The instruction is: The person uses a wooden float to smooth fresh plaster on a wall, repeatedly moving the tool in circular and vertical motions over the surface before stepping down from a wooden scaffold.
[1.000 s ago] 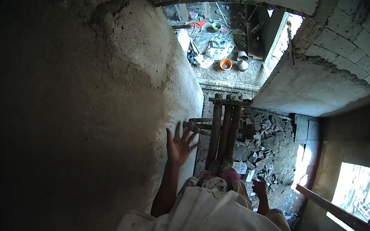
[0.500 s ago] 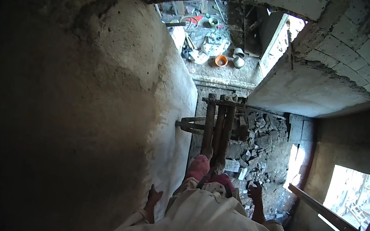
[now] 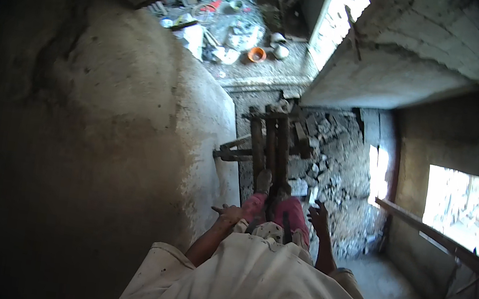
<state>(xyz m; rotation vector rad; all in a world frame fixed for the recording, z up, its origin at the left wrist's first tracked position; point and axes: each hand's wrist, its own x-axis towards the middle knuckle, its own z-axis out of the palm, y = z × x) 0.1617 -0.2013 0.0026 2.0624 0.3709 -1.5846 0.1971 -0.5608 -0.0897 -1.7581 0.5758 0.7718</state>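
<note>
You stand on wooden scaffold (image 3: 270, 147), left hand (image 3: 230, 213) and right hand (image 3: 319, 216) both spread, empty. Likely balancing; next move needs firm footing.

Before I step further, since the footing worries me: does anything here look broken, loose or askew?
Yes. The rough wooden plank frame underfoot looks crooked, its crosspieces jutting at uneven angles, and grey broken rubble lies heaped beside it. Both the left hand and the right hand are spread open, holding nothing.

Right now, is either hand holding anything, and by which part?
Nothing is held. The left hand hangs open-fingered beside the plastered wall; the right hand is spread open in the air above the rubble.
</note>
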